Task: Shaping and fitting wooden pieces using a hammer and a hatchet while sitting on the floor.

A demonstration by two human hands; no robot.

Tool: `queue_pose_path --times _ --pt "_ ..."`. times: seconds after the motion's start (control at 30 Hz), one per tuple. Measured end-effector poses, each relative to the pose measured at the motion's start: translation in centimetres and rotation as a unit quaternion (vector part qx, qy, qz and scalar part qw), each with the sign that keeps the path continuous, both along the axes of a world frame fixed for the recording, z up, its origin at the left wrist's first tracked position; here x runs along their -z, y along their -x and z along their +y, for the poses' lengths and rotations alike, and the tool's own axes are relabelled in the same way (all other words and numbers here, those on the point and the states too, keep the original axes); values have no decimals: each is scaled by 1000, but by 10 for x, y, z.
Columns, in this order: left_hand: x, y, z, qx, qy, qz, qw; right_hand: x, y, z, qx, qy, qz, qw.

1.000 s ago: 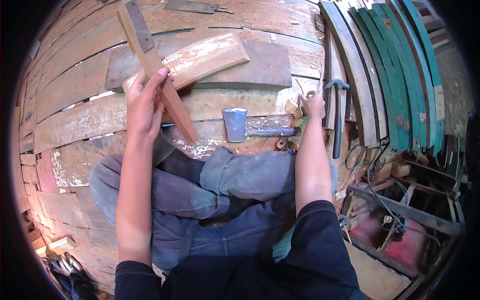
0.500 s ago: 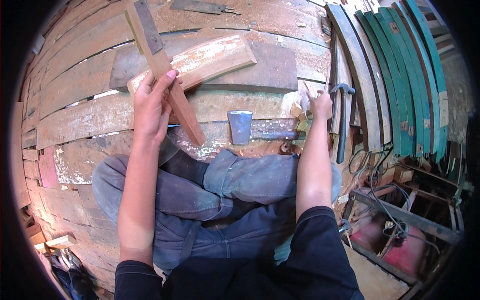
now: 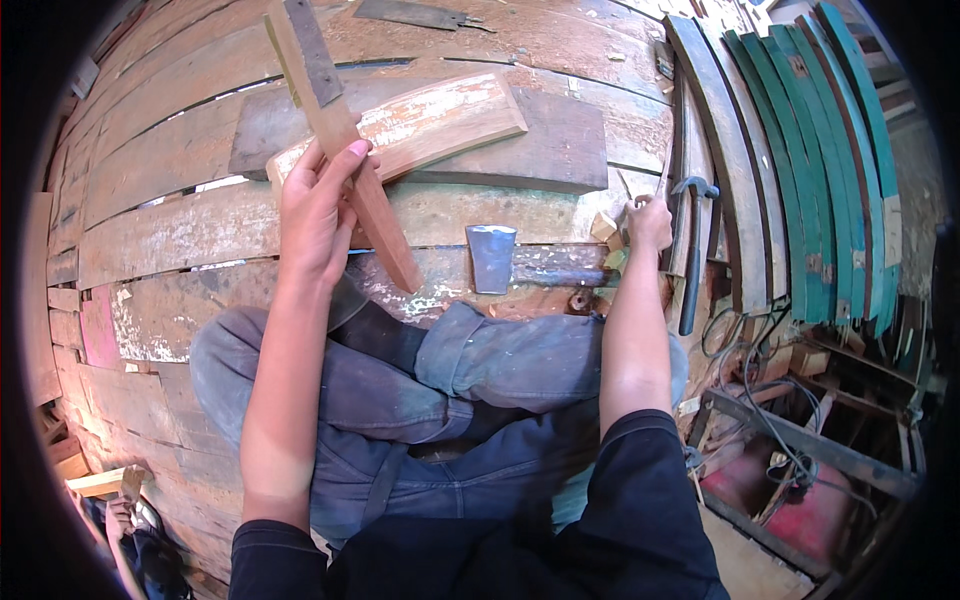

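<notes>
We hold a wooden bar [image 3: 393, 238] in our left hand [image 3: 320, 212], the thumb laid along its upper face and the other fingers curled round behind, so that the bar is pinched between them. Our left forearm [image 3: 285, 390] runs nearly straight forward above our folded legs [image 3: 510, 355]. The bar slants, its far end leaning left and its near end pointing right; from our view it crosses in front of a painted board [image 3: 450, 108] lying over a darker plank [image 3: 565, 140].

Our right arm [image 3: 636, 340] stretches forward, and the right hand [image 3: 650, 224] is curled in; we cannot tell what its fingertips pinch. Small wood blocks [image 3: 603, 227] sit just left of it, a hammer [image 3: 690, 260] just right, and an axe [image 3: 491, 262] lies between our hands.
</notes>
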State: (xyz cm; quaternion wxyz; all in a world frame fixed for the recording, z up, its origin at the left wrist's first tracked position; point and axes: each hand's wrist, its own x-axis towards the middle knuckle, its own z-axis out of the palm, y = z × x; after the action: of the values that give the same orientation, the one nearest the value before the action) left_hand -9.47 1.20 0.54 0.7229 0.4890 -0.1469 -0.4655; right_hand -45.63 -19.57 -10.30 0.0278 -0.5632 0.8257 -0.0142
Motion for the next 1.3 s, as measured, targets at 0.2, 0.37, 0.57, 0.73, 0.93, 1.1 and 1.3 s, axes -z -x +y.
queue_pose_path --times 0.2,0.37,0.57,0.73,0.93,1.1,1.3 --pt "4 -1 0 0 2 3 1000 12 7 -5 9 41 -2 999" --pt "3 -1 0 2 12 4 1000 26 25 -11 78 50 -114 989" --pt "6 -2 0 1 6 -9 1000 25 25 -8 114 71 -163 978" --pt "5 -2 0 0 9 -3 1000 -15 2 -1 54 -53 -51 996" --pt "5 1 -1 3 9 -5 1000 4 13 -11 39 48 -19 998" --pt "4 0 0 -1 17 -1 1000 -46 -51 -7 -262 122 -180 940" --pt "6 4 0 1 2 -13 1000 -40 -95 10 -388 59 -117 912"
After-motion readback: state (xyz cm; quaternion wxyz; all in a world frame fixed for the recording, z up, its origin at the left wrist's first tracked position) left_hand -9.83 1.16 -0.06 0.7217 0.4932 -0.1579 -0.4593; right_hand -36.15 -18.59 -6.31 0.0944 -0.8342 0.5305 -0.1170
